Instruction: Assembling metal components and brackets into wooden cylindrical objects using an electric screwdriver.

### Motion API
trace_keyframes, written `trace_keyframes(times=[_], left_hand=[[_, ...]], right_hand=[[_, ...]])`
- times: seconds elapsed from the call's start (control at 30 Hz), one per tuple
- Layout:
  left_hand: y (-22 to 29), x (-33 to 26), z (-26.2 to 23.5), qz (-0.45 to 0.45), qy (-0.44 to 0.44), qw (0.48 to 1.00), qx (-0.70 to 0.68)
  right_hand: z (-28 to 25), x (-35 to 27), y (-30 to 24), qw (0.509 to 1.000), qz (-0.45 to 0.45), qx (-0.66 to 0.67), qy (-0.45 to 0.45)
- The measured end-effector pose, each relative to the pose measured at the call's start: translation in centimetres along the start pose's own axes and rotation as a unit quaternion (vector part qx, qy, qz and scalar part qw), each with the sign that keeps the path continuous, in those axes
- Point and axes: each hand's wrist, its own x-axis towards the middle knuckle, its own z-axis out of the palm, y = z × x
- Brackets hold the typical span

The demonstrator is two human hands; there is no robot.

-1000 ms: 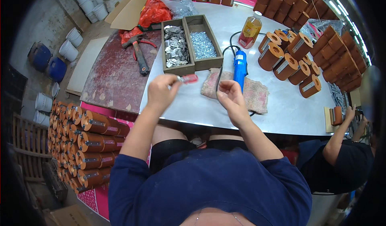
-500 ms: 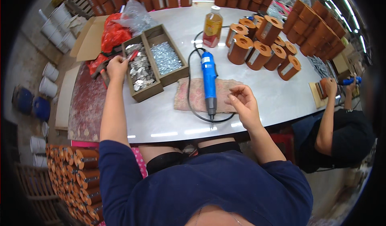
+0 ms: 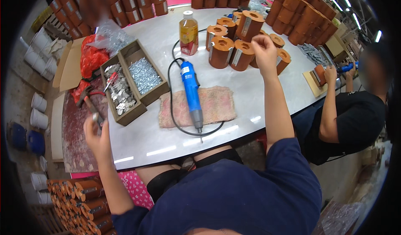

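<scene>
My left hand [image 3: 98, 141] is closed around the handle end of a hammer [image 3: 88, 103], whose head rests on the worn red board left of the parts box. My right hand [image 3: 265, 54] is over the group of orange-brown cylinders [image 3: 220, 53], its fingers curled together in a pinch. Whatever the fingertips hold, if anything, is hidden. A taller-standing cylinder [image 3: 250, 25] rises just behind that hand. In front of me a blue electric screwdriver [image 3: 190, 86] lies on a pinkish cloth [image 3: 217, 105], bit toward me, its black cord looping round.
A two-compartment box [image 3: 146, 97] holds metal plates and screws. A drink bottle [image 3: 189, 34] stands behind the screwdriver. Stacked cylinders [image 3: 138, 3] line the back, and more [image 3: 94, 208] are piled at lower left. At right a co-worker [image 3: 348, 114] handles another blue screwdriver.
My left hand has left the plates compartment and come back to the hammer handle. My right hand has moved from beside the cloth up to the cylinders. The view has shifted.
</scene>
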Motion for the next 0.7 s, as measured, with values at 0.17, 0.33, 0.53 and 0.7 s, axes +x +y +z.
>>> trace_keyframes(times=[0.17, 0.33, 0.53, 0.7], left_hand=[[-0.2, -8.4, -3.4, -0.069, -0.004, 0.997, -0.04], [1.2, -12.8, -2.5, -0.15, -0.021, 0.985, -0.086], [3.3, -13.5, -1.6, -0.141, -0.046, 0.981, -0.128], [4.8, -12.3, -1.3, -0.106, -0.062, 0.983, -0.134]], right_hand=[[0.8, 8.7, 3.0, 0.987, 0.006, -0.127, 0.1], [3.4, 10.7, 6.1, 0.952, 0.102, -0.286, -0.029], [3.6, 7.0, 1.5, 0.966, -0.016, -0.255, 0.03], [4.8, -0.8, -9.5, 0.984, -0.154, 0.005, -0.086]])
